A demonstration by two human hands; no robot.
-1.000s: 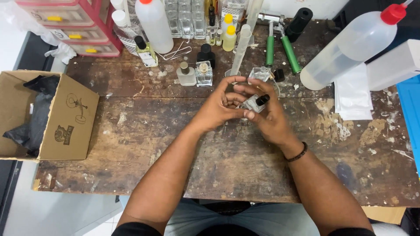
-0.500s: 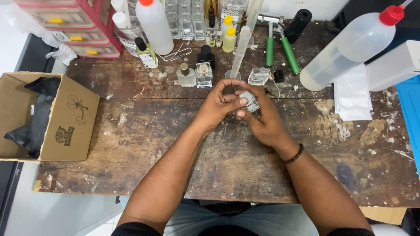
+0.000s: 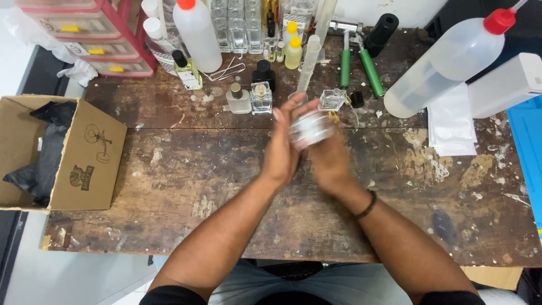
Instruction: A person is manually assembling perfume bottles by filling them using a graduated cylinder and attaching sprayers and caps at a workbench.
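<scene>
Head view shows both hands over the worktop's [image 3: 169, 186] middle: left hand [image 3: 280, 151] and right hand [image 3: 329, 161] pressed around a small glass bottle [image 3: 311, 127], blurred, fingers closed on it. Just beyond stand clear glass bottles [image 3: 261, 97], green-handled pliers [image 3: 358, 66] and a large squeeze bottle [image 3: 446, 63] toward the far right corner.

An open brown cardboard box [image 3: 84, 158] sits at the left edge of the surface [image 3: 226, 186], its flap printed with dark drawings. A flat white pouch [image 3: 451, 121] lies at right beside a white rectangular carton [image 3: 505, 85]. Drawers at the back left carry small yellow labels [image 3: 70, 28].
</scene>
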